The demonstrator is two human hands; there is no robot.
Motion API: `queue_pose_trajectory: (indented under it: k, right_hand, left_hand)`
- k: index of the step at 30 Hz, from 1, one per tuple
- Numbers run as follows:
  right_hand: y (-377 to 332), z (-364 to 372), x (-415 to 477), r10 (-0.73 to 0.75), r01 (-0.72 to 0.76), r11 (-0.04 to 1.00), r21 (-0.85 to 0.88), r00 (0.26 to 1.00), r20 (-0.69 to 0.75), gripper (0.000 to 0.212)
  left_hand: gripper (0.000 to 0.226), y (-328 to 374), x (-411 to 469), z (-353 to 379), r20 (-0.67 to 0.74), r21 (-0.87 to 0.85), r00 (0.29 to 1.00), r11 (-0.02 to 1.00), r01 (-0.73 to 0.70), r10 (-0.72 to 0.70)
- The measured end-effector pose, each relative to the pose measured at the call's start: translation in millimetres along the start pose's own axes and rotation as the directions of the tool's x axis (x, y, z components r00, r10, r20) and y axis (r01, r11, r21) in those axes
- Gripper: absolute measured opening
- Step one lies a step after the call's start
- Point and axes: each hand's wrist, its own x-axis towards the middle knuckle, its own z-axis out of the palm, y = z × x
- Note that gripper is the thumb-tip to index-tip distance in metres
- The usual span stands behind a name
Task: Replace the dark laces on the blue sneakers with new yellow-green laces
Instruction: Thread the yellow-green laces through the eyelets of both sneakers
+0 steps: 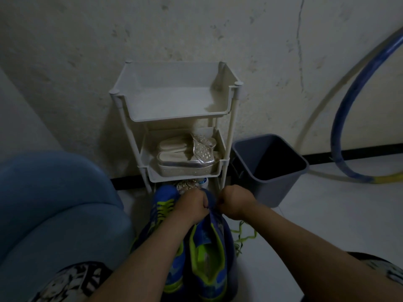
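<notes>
Two blue sneakers stand on the floor between my knees. The left sneaker (162, 207) carries yellow-green laces across its front. The right sneaker (209, 251) has its tongue and yellow-green lining open toward me. My left hand (193, 205) and my right hand (234, 203) are both curled at the toe end of the right sneaker, close together, pinching something small that I cannot make out. A loose yellow-green lace (243, 235) trails on the floor to the right of the shoe.
A white plastic shelf rack (174, 101) stands against the wall just ahead, with silver sandals (187, 153) on its middle tier. A grey bin (268, 166) sits to its right. A blue cushioned seat (54, 203) is at my left, a blue hoop (340, 127) at far right.
</notes>
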Motion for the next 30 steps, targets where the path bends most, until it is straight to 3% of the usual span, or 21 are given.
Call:
queue_pose_trajectory:
  k: [6,12,15,17,20,22,26,30]
  right_hand:
    - [-9,-2,0,-0.080,0.073,0.979,-0.190,0.996,-0.028,0.022]
    - [-23,-12,-4,-0.183,0.164,0.895,-0.416,0.983,-0.005,0.020]
    - [-27,-15,-4,-0.220,0.199,0.867,-0.457,0.976,0.007,0.036]
    - [-30,-15,-3,-0.231,0.212,0.865,-0.456,0.973,0.013,0.045]
    - [-33,-13,-1,-0.282,0.266,0.862,-0.431,0.959,0.026,0.034]
    - [-32,-10,-2,-0.272,0.252,0.877,-0.409,0.962,0.011,0.031]
    - [-17,-3,2,-0.073,0.045,0.978,-0.204,0.989,-0.130,0.028]
    - [-16,-2,1,-0.063,0.053,0.989,-0.137,0.996,-0.068,0.023]
  left_hand:
    - [0.010,2,-3,0,-0.013,-0.009,0.999,0.999,0.038,-0.038]
    - [0.009,2,-7,1,-0.050,-0.028,0.997,0.998,0.051,-0.052]
    - [0.006,3,-9,0,-0.031,-0.030,0.998,0.998,0.055,-0.056]
    - [0.016,5,-10,0,-0.017,-0.029,0.998,0.997,0.065,-0.066]
    - [0.033,6,-11,-1,-0.014,-0.069,0.995,0.993,0.096,-0.097]
    - [0.025,6,-11,-1,-0.001,-0.076,0.994,0.992,0.105,-0.105]
    - [0.013,1,-10,3,-0.005,-0.133,0.996,0.987,0.087,-0.088]
    - [0.015,4,-12,3,-0.022,-0.133,0.995,0.987,0.093,-0.097]
